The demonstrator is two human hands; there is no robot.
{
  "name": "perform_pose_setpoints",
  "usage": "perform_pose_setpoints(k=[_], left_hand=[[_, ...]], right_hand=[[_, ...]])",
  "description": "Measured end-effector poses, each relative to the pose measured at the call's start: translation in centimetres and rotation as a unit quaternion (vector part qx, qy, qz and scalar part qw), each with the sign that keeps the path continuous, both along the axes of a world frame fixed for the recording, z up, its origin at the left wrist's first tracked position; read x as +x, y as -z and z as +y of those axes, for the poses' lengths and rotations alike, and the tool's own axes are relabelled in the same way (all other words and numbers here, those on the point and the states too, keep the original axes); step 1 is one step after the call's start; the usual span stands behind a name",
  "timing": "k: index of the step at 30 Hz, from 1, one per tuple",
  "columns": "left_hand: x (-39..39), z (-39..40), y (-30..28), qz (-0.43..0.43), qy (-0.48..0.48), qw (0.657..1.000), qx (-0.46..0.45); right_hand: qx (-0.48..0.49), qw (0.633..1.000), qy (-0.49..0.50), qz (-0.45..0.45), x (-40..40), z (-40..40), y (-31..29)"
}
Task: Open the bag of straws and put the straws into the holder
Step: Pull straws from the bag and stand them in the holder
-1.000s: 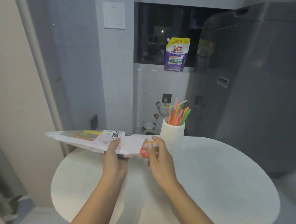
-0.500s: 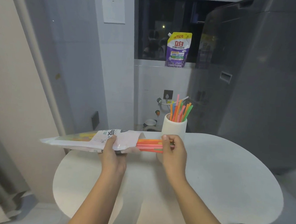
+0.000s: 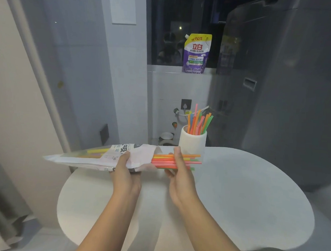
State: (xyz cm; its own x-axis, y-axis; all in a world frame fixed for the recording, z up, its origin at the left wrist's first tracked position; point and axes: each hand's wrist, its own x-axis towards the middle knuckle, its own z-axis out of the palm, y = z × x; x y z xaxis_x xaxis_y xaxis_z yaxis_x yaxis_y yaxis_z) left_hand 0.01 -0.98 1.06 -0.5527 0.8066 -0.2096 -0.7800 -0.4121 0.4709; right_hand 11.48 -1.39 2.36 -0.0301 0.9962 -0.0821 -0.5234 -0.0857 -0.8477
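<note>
Right hand [image 3: 179,168]: grips straws [image 3: 176,161], drawn further right out of bag [image 3: 101,158] than a second ago. Left hand [image 3: 123,167]: clasps bag above counter [image 3: 243,196]. Holder [image 3: 192,141], far right, part-filled; transfer due next.

Beyond and above the grip we see a purple and yellow detergent pouch [image 3: 196,54] standing upright on the sill of a dark window [image 3: 177,28]. A white round table [image 3: 224,195] spreads beneath the grip, and to its right looms a grey appliance [image 3: 287,83].
</note>
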Motion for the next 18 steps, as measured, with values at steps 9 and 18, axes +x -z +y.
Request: perform_pose_setpoints(k=[9,18], left_hand=[[-1.0,0.2,0.1,-0.021,0.013,1.0,0.018],[-1.1,0.4,0.3,-0.036,0.015,0.999,0.011]], right_hand=[[0.102,0.982,-0.014,-0.158,0.8,0.2,-1.8],[0.147,0.983,0.061,-0.088,2.3,0.9,-3.7]])
